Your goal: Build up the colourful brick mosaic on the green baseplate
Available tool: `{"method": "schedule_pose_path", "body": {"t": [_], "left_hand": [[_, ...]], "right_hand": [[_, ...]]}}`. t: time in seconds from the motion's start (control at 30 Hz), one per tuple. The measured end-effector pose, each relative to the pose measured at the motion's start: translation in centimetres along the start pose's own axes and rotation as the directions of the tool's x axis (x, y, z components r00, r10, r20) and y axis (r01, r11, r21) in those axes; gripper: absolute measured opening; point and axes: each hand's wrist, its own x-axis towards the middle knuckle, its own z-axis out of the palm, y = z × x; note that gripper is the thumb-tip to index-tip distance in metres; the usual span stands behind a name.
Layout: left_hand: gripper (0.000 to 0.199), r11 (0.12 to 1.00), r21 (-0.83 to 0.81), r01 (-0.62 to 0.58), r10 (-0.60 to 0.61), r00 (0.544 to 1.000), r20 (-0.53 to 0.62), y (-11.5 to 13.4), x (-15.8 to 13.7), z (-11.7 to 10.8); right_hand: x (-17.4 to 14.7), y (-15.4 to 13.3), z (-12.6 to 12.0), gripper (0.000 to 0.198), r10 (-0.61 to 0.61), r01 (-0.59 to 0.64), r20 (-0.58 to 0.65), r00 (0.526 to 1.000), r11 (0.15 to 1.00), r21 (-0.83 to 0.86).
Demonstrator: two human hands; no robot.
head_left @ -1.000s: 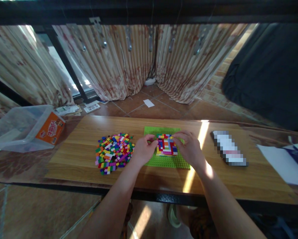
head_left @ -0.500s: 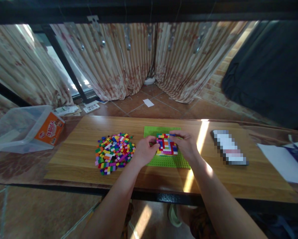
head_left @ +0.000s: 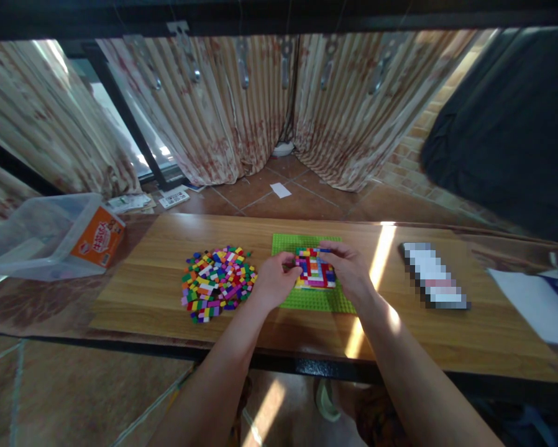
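A low block of multicoloured building bricks [head_left: 314, 273] sits on a green studded baseplate [head_left: 316, 302]. My left hand [head_left: 275, 279] is at the block's left side, with thumb and curled fingers closed against its edge. Over the far right corner bends my right hand [head_left: 350, 268], its thumb and fingers closed on the block there. Any single brick between the fingertips is too small to make out. To the left of the baseplate lies a loose heap of small bricks [head_left: 219, 282] in many colours, close to my left hand.
A clear plastic box [head_left: 50, 242] with an orange label stands left of the wooden board [head_left: 139, 279]. To the right lies a blurred-out phone-like object [head_left: 435, 276], and white paper [head_left: 521, 301] is beyond it. Curtains [head_left: 242, 124] hang behind.
The whole view has shifted slightly. Both hands stay on the brick block, with little visible movement of the fingers.
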Motion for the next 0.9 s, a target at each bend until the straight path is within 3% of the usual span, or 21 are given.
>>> {"method": "schedule_pose_path", "body": {"t": [0.17, 0.27, 0.4, 0.53, 0.73, 0.9], "left_hand": [[0.024, 1.000, -0.013, -0.012, 0.012, 1.000, -0.001, -0.1, -0.1, 0.3], [0.025, 0.998, 0.060, -0.024, 0.025, 0.999, -0.023, -0.2, 0.0, -0.3], [0.024, 0.955, 0.296, 0.023, 0.036, 0.980, -0.194, -0.7, 0.3, -2.6], [0.029, 0.832, 0.527, 0.173, 0.023, 0.938, -0.345, -1.9, 0.7, -4.9], [0.024, 0.717, 0.663, 0.218, 0.003, 0.949, -0.315, -3.4, 1.1, -5.0], [0.023, 0.783, 0.607, 0.134, 0.082, 0.945, -0.315, -3.2, 1.4, -4.6]], "right_hand": [[0.0, 0.1, -0.1, 0.040, 0.000, 0.000, -0.001, 1.000, 1.000, 0.014], [0.1, 0.3, -0.3, 0.046, 0.007, -0.008, 0.026, 1.000, 1.000, 0.019], [0.1, 0.9, -0.6, 0.052, -0.043, 0.043, 0.043, 0.998, 0.999, 0.000], [-0.1, 0.8, -0.8, 0.051, -0.100, 0.100, 0.004, 0.995, 0.994, -0.035], [-0.5, -0.8, -1.3, 0.035, -0.189, 0.185, -0.142, 0.972, 0.982, -0.044], [-1.0, -1.6, -1.7, 0.032, -0.262, 0.254, -0.151, 0.953, 0.964, -0.072]]}}
